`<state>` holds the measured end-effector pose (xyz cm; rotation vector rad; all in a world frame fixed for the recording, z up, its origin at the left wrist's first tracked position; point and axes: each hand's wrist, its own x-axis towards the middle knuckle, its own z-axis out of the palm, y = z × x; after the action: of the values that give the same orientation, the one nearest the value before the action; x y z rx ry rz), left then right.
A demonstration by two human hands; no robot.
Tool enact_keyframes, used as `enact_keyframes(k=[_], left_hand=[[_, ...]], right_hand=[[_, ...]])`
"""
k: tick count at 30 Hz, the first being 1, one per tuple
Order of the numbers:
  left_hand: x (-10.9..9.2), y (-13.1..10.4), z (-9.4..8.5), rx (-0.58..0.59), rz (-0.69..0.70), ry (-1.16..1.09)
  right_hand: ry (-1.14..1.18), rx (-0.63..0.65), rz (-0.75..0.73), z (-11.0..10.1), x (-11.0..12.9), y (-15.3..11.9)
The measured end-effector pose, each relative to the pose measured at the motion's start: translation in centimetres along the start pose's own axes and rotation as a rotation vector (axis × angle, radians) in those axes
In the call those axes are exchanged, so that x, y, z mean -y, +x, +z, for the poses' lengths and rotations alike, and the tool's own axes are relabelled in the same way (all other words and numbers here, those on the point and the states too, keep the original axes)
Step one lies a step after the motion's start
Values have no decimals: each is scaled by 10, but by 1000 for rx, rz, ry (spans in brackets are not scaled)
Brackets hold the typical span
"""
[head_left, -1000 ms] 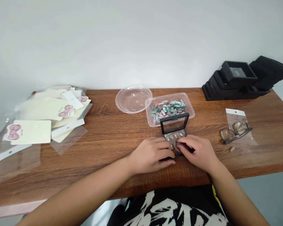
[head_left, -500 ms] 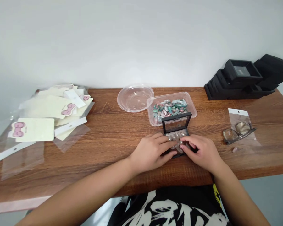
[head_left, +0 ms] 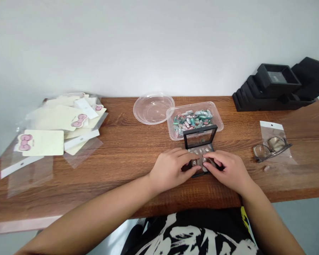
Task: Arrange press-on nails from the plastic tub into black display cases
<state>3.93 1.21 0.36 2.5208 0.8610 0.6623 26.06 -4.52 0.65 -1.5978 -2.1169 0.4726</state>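
A small black case lies in front of me with its windowed lid raised. Shiny false nails sit in rows on its pale insert, partly covered by my fingers. My left hand reaches over the case's left side, index finger and thumb stretched out and apart. From the other side, my right hand bends its thumb and index finger toward each other over the insert; whatever is between those tips is too small to make out. Behind the lid, a clear tub holds many loose green, pink and silver false nails.
A round clear plastic lid overlaps the tub's left corner. Cream cards with pink bows and clear bags pile up at left. Stacked black cases stand back right. Eyeglasses rest on a clear bag, near a small pinkish piece.
The view has shifted slightly. My hands stay over the case, with the left fingers drawn back a little from the right ones, showing more of the insert between them.
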Motion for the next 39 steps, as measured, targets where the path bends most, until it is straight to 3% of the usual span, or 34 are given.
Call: enact_keyframes(k=[12,19,39], left_hand=[[0,-1,-1,-41,-32,39],[-5,-6,-8,-34,11,198],[-1,-5,-5,-46,-44,66]], right_hand=[[-2,17,-5,1,-2,0],[7,39,-13,1,-4,-1],[54,7,-34,3,-3,-1]])
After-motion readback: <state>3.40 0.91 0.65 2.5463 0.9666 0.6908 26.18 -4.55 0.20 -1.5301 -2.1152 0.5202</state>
